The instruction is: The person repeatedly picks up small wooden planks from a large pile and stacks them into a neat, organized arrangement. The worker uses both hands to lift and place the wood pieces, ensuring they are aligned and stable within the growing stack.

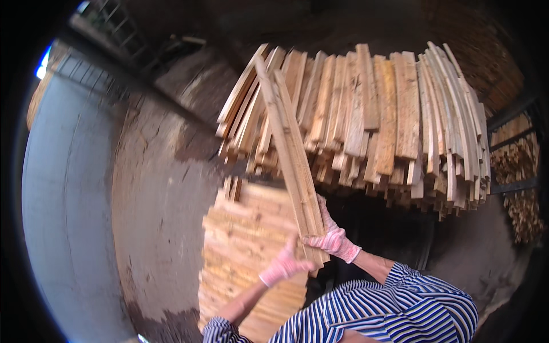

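Note:
Both my hands wear pink and white knit gloves. My right hand (333, 235) is closed around the near end of a few long wooden slats (290, 150), held side by side and slanting away to the far left. Their far ends lie across the left part of a big pile of wooden slats (374, 108). My left hand (286, 265) is just left of the slats' near end, thumb raised and fingers stretched out, holding nothing. Beneath it is a lower stack of closely laid wooden slats (243, 231).
A pale blue-grey wall or panel (66, 188) rises at the left beside a dirty concrete floor (163, 228). A dark metal beam (151, 88) runs diagonally at the upper left. More wood (519, 171) is stacked in a dark metal frame at the right edge.

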The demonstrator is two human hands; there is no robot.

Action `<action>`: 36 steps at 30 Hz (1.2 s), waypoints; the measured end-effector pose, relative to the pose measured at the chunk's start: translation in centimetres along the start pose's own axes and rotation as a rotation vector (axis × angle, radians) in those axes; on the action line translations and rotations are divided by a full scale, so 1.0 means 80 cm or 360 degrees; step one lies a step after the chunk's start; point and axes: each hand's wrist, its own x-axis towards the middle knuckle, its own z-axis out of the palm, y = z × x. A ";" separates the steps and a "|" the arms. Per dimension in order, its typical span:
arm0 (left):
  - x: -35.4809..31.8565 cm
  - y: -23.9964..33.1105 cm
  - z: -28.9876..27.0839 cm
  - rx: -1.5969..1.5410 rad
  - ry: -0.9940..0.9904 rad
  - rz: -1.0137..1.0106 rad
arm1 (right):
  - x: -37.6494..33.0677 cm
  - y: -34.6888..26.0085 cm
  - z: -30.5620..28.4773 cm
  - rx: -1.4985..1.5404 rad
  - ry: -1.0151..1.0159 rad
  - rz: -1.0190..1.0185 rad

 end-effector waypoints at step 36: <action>-0.096 -0.193 -0.123 -0.2070 0.1609 0.0156 | 0.163 0.202 0.124 -0.1926 -0.1257 -0.0166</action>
